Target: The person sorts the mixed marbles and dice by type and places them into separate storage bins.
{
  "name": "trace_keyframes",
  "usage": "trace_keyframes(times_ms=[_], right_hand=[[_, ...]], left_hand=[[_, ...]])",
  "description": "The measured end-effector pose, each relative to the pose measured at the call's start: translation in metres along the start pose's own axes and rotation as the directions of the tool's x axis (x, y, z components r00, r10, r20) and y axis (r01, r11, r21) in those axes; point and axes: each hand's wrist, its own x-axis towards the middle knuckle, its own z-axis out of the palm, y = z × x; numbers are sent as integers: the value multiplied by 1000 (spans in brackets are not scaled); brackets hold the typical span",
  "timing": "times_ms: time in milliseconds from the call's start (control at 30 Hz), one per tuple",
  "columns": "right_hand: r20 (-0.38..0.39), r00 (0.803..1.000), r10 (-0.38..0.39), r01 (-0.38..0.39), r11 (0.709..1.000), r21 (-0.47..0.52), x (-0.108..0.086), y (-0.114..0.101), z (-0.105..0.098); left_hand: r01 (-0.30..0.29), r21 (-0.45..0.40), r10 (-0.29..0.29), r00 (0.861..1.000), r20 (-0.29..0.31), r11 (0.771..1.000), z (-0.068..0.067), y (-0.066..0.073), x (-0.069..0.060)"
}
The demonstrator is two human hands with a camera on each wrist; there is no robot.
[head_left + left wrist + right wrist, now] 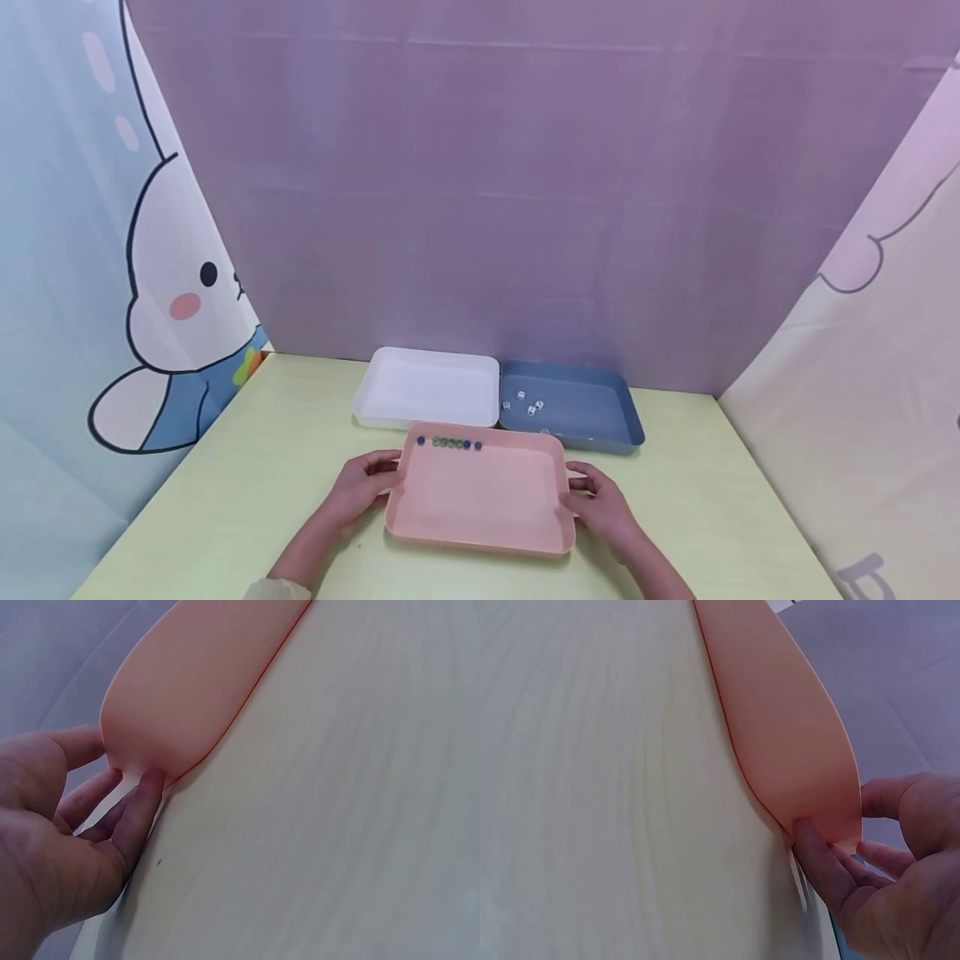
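A pink tray (483, 500) is held level or nearly so at the front of the table, its left short side gripped by my left hand (363, 487) and its right short side by my right hand (600, 504). In the left wrist view, fingers (150, 787) lie against the tray's end wall near the bottom edge. The right wrist view has fingers (821, 859) placed likewise at the other end. Along the far wall inside the tray runs a row of small round green beads (448, 443) and dark blue beads (467, 445). Whether the tray touches the table I cannot tell.
Behind the pink tray stand a white tray (427, 387) on the left and a blue-grey tray (592, 400) on the right, side by side. Several small white dice (532, 410) lie in the blue-grey one. A purple curtain (487, 192) hangs behind the pale table (300, 417).
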Motion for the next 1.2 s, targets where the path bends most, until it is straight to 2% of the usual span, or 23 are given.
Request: trace_keyframes(times_ms=[333,633,1200], right_hand=[[-29,1000,6,-5,1000,19,-5,2,-3],[-21,1000,4,-3,1000,25,-2,8,-7],[49,998,37,-37,999,0,-8,0,-20]], left_hand=[[-12,2,12,999,36,1000,3,-2,-1],[-5,19,5,1000,17,1000,8,-2,-1],[7,63,-7,1000,1,998,17,0,2]])
